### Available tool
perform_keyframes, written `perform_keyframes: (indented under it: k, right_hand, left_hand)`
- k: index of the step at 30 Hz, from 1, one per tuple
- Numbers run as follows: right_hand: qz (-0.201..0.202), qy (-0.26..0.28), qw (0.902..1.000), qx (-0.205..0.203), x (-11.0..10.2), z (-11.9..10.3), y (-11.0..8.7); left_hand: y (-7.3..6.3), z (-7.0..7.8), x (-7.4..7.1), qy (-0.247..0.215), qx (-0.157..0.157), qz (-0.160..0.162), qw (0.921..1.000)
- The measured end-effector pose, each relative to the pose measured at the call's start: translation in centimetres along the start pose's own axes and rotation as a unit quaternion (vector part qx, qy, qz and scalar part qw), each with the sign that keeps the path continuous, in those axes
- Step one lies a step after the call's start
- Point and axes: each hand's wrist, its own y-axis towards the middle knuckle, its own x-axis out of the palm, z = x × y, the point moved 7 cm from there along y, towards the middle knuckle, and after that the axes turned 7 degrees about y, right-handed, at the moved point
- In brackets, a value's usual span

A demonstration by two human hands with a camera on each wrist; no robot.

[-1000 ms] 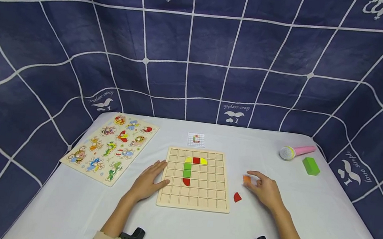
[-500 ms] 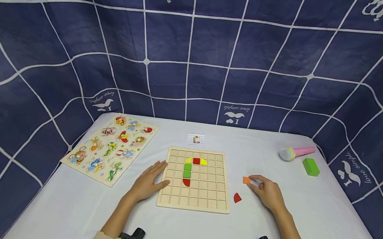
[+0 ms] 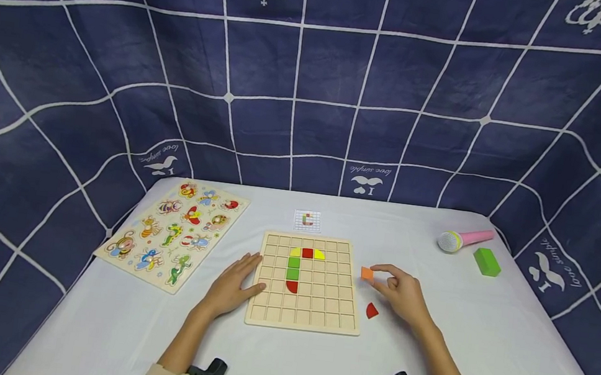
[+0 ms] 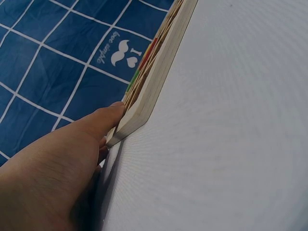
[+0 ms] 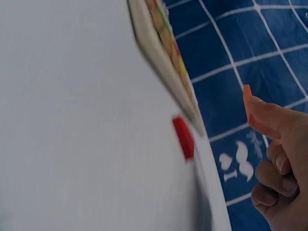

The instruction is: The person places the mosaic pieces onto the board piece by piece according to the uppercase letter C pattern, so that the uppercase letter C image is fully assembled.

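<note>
In the head view a wooden grid board (image 3: 319, 312) lies mid-table, with yellow, red and green tiles forming a bent line in its upper left cells. My left hand (image 3: 232, 283) rests at the board's left edge, thumb over the rim and fingers fairly straight along the side. Just right of the board, my right hand (image 3: 402, 295) pinches an orange square tile (image 3: 367, 274) between thumb and forefinger. The right wrist view shows that orange tile (image 5: 247, 103) edge-on, above the table. Below it on the cloth lies a red quarter-circle tile (image 3: 372, 311).
Behind the board lies a small printed pattern card (image 3: 307, 221). An insect picture puzzle (image 3: 173, 234) is at the left. A pink toy microphone (image 3: 465, 240) and a green block (image 3: 487, 262) lie at the far right. Blue cloth hangs beyond the table.
The right hand has lifted the orange tile from the table and carried it left, close to the board's right edge. The left hand has stayed in place.
</note>
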Motion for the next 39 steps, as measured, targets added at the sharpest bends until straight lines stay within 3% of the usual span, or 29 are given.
perform_keyframes:
  k: [7,16,22,28,39]
  right_hand:
    - [-0.037,0.035,0.9986,-0.015,3.4,-3.1,0.8]
    - [-0.066,0.042,0.9952,-0.059,8.1,-5.2,1.3]
    - [-0.090,0.045,0.9929,-0.065,10.7,-6.2,1.3]
    - [-0.086,0.013,0.9941,-0.065,11.7,-6.5,1.2]
    - [-0.074,-0.049,0.9928,-0.080,11.7,-6.0,1.0]
  left_hand:
    - [-0.1,-0.1,-0.1,0.002,0.000,0.005,1.0000]
    - [-0.1,-0.2,0.0,0.004,-0.004,0.004,1.0000]
    - [0.0,-0.2,-0.1,0.001,-0.003,0.006,1.0000]
    - [0.0,-0.1,0.0,0.000,0.000,0.005,1.0000]
    - [0.1,-0.1,0.0,0.001,0.004,0.000,1.0000]
